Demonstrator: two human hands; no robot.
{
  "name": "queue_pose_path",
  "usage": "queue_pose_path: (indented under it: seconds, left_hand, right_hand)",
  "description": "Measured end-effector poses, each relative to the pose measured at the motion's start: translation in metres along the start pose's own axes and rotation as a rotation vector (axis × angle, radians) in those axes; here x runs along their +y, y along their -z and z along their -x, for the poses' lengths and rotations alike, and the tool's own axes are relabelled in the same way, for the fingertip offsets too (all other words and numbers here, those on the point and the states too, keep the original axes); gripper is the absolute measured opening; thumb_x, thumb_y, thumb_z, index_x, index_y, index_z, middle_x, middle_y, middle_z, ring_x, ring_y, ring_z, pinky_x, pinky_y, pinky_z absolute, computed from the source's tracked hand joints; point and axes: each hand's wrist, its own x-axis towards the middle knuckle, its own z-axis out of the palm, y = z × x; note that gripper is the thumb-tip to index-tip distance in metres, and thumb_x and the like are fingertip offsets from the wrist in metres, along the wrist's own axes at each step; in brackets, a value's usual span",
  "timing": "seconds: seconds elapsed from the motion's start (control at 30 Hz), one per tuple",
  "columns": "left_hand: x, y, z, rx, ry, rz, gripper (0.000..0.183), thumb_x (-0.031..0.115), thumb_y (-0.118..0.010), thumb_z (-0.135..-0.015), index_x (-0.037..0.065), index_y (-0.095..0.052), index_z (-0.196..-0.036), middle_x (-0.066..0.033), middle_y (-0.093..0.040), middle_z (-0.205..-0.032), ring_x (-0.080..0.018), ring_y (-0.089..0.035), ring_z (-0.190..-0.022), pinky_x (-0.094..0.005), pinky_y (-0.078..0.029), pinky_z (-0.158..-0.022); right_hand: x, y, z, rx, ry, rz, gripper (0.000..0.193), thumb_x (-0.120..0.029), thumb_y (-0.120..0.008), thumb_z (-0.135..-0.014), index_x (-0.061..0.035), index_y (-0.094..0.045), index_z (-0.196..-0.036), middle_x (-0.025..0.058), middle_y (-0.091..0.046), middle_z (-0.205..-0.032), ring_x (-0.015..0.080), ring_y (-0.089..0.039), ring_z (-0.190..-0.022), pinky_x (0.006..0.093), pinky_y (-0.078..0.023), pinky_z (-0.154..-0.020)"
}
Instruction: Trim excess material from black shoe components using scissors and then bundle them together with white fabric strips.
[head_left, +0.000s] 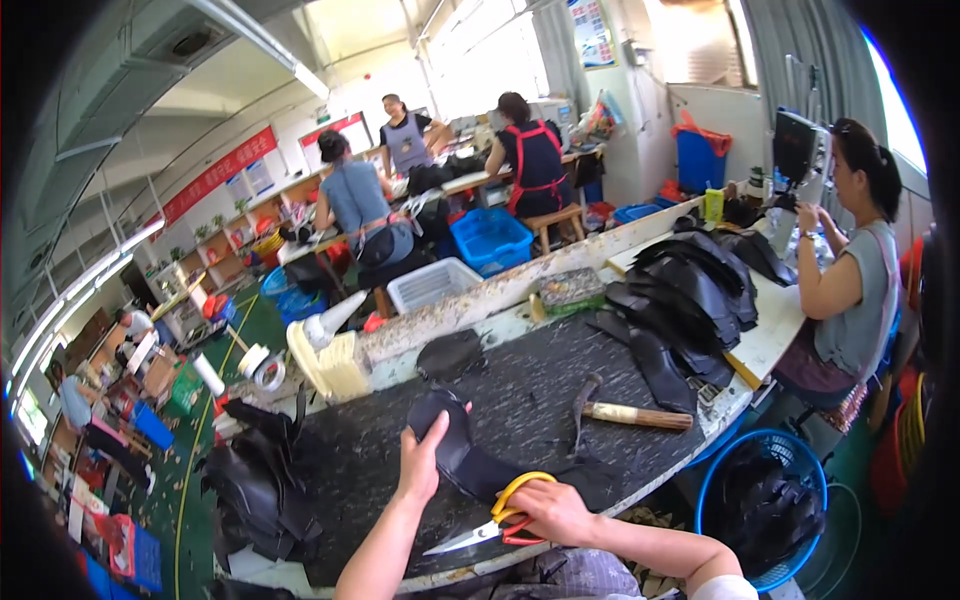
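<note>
The left hand (424, 462) pinches a curved black piece (457, 440); the right hand (558, 512) clasps scissors (472, 539), whose point, slipping leftward, could nick the left forearm (382, 543).

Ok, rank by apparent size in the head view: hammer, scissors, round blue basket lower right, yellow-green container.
1. Round blue basket
2. Scissors and hammer: too alike to rank
3. Yellow-green container, though farther away

Black piece (456, 448) in left hand (424, 462), scissors (478, 537) in right hand (555, 512), 1 hammer (638, 416) nearby
</note>
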Motion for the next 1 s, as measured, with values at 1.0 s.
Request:
queue_pose_path:
  seconds: [1.0]
  left_hand:
    - [0.015,0.018,0.011,0.245,-1.295,-1.114,0.024,-0.008,-0.074,-0.072,0.004,-0.067,-0.093,-0.0086,-0.061,-0.086,-0.0258,-0.058,-0.078,-0.0363,-0.047,-0.072]
  right_hand:
    - [0.021,0.012,-0.120,0.528,-0.371,-0.436,0.031,-0.008,-0.077,-0.079,-0.0004,-0.058,-0.102,0.0053,-0.066,-0.080,0.0028,-0.058,-0.074,0.0228,-0.050,-0.065]
